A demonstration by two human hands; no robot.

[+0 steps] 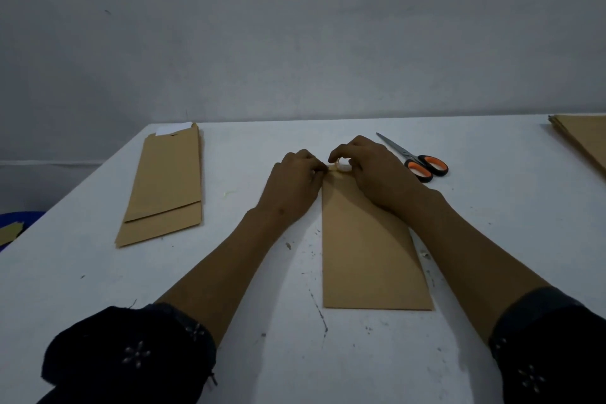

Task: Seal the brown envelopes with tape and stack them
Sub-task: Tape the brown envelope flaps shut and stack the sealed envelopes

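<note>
A long brown envelope [370, 256] lies lengthwise in front of me on the white table [492, 213]. Both my hands meet at its far end. My right hand [370, 167] curls round a small roll of clear tape [341, 167]. My left hand [295, 180] pinches the loose end of the tape just left of the roll. The envelope's far edge is hidden beneath my hands. A stack of brown envelopes [164, 187] lies to the left, with white paper showing at the top of it.
Scissors [416, 157] with orange and black handles lie just right of my right hand. More brown envelopes [580, 138] sit at the table's far right corner. A blue object [16, 223] shows beyond the left table edge.
</note>
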